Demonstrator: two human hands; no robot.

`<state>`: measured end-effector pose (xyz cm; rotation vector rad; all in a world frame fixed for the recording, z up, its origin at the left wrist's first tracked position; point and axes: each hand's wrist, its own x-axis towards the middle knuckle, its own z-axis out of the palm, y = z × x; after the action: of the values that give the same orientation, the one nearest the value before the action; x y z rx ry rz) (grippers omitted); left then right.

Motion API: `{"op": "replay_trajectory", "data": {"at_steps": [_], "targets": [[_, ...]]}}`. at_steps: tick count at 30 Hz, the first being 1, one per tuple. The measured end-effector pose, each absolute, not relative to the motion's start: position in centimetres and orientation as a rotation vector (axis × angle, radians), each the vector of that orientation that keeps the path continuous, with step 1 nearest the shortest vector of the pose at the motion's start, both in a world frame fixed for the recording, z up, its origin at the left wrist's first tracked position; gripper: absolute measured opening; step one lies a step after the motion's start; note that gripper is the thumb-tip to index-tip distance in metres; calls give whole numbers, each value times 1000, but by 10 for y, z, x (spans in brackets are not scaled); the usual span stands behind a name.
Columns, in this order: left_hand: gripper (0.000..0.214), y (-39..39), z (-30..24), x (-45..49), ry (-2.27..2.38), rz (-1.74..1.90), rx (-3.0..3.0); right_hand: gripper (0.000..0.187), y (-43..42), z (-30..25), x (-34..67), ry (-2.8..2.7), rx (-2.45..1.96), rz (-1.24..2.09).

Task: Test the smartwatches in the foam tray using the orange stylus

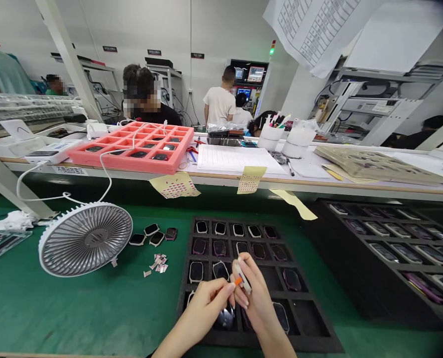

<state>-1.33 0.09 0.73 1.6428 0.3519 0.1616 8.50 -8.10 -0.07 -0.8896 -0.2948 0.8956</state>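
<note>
My right hand (pixel 257 298) is closed around a pale smartwatch case (pixel 245 280), tilted on its edge above a black foam tray (pixel 311 318). Between the fingertips of my left hand (pixel 208 301) is a small orange piece (pixel 238 281), pinched against the side of the case. Its exact kind is too small to make out. Watch cases such as this dark one (pixel 291 279) sit in the tray's compartments under and around my hands. My wrists and fingers hide part of the nearest rows.
A white fan (pixel 90 241) stands left, beside several loose watches (pixel 156 238) and small pinkish-white tabs (pixel 158 263). More watches fill a black tray (pixel 396 278) at right. The shelf (pixel 221 180) above bears a pink foam tray (pixel 126 161) and papers (pixel 236 158). People are beyond.
</note>
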Motion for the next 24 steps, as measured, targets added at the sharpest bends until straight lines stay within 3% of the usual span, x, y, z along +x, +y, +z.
{"op": "replay_trajectory", "data": {"at_steps": [14, 24], "targets": [[43, 2, 8, -13, 381, 186, 1628, 27, -84, 6, 89, -436, -1079, 801], [47, -4, 5, -10, 364, 163, 1463, 32, -81, -2, 91, -302, -803, 1071]]}}
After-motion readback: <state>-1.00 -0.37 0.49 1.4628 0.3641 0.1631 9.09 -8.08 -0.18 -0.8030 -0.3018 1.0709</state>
